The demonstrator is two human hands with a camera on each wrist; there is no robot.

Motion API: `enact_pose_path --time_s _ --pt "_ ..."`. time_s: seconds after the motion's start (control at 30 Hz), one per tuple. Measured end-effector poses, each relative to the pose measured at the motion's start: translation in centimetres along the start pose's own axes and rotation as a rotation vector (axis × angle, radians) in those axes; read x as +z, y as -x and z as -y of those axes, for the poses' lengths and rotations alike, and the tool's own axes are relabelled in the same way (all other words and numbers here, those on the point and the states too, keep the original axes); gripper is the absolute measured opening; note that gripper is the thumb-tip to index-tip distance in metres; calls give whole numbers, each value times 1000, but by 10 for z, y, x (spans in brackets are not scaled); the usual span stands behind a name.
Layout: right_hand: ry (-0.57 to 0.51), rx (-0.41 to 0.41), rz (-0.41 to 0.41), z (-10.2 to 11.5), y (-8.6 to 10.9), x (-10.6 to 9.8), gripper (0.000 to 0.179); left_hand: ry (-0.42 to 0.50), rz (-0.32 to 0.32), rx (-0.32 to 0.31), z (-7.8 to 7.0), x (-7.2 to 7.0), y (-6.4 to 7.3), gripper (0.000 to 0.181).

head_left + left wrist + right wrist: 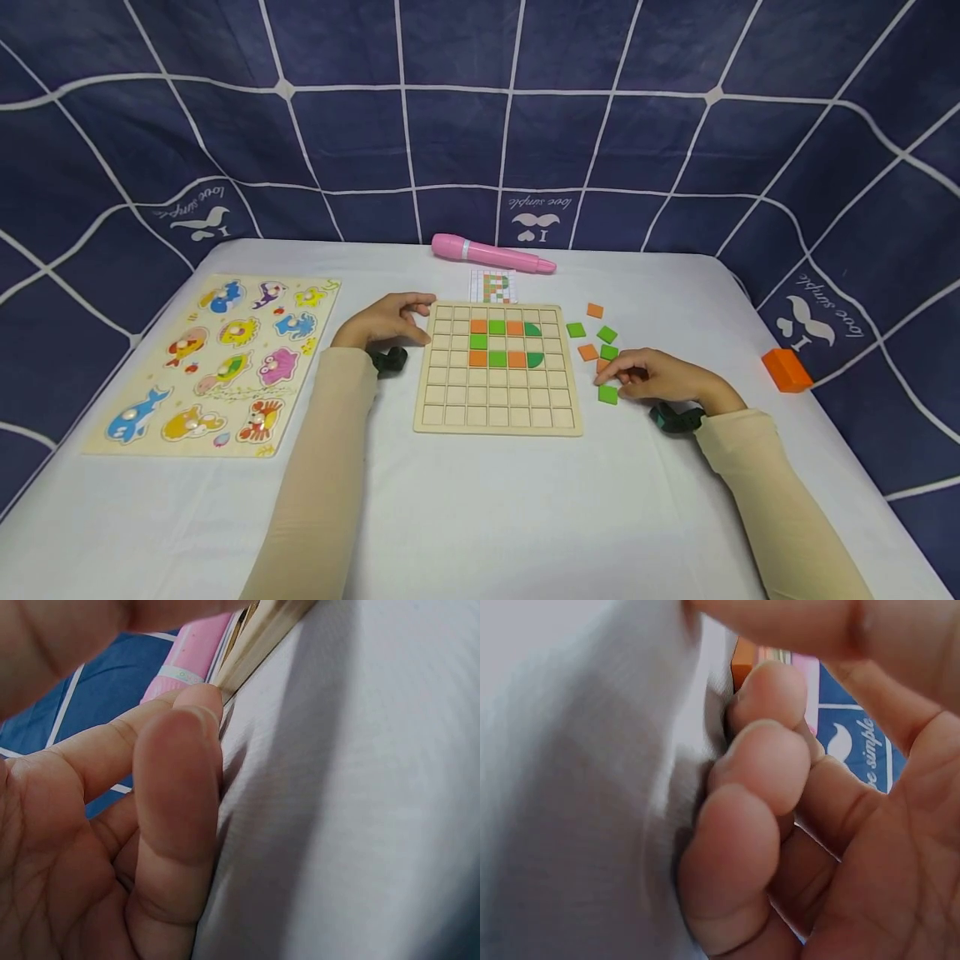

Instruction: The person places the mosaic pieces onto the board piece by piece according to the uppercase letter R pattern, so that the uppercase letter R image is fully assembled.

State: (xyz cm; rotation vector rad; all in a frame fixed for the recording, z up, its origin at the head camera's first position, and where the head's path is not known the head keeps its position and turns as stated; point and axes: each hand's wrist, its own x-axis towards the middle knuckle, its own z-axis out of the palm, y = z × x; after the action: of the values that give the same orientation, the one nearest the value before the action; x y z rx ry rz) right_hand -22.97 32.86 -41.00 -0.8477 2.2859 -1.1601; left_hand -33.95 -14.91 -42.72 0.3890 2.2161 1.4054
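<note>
A square wooden grid board (497, 417) lies flat in the middle of the table. Orange, light green and dark green pieces (497, 359) fill several of its cells. At the board's upper left edge, my left hand (390, 319) rests its thumb and fingertips; the left wrist view shows a fingertip at the wooden edge (262, 656). Right of the board, my right hand (660, 377) reaches over loose square tiles with bent, relaxed fingers. Its index fingertip is beside an orange tile (602, 365), partly hidden by the hand. A green tile (607, 395) lies just below those fingers.
More green and orange tiles (595, 311) lie scattered right of the board. Behind it are a small pattern card (492, 287) and a pink microphone-shaped toy (491, 252). A sea-animal puzzle board (180, 385) takes up the left side. An orange block (787, 371) stands far right.
</note>
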Motion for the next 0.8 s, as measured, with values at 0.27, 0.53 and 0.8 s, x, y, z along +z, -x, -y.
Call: enact_pose_path --time_s 0.27,0.53,0.8 --pt "-14 29 -43 -2 0 1 26 -21 -18 -30 0 0 -1 92" --pt "-28 44 -104 -10 0 1 25 -9 -20 -30 -2 0 -1 91" --pt "-44 69 -201 -8 -4 1 23 -4 -25 -28 0 1 -1 92"
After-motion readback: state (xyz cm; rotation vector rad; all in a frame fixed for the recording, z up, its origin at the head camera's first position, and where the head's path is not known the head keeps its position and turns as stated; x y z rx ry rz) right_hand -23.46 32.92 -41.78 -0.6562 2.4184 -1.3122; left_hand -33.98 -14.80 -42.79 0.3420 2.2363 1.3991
